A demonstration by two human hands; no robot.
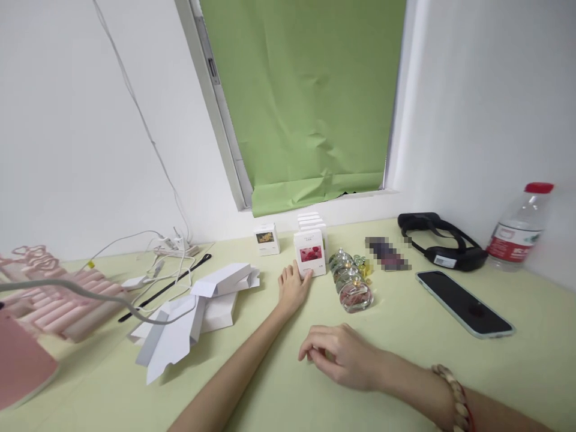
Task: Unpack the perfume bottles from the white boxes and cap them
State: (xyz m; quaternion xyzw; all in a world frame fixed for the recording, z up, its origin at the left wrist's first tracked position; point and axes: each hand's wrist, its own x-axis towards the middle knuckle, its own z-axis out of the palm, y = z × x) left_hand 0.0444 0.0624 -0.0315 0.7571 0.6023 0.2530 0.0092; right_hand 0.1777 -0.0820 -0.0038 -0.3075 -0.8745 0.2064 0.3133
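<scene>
A small white box (310,255) with a red flower picture stands upright at the front of a row of similar white boxes. My left hand (293,290) lies at its lower left corner, fingers spread and touching it. Right of the boxes runs a row of small round glass bottles (356,296), the front one holding pinkish-red dried contents. My right hand (338,354) rests nearer to me, below the bottles, its fingers loosely curled with nothing visible in them. A beaded bracelet circles that wrist. Another white box (266,240) with a yellowish picture stands by itself farther left.
Unfolded white cartons (184,321) lie on the left. Beyond them are cables, a power strip (177,245) and a pink object (72,300). On the right are a phone (463,303), a pixelated item (387,253), a black headset (443,243) and a red-capped bottle (517,231).
</scene>
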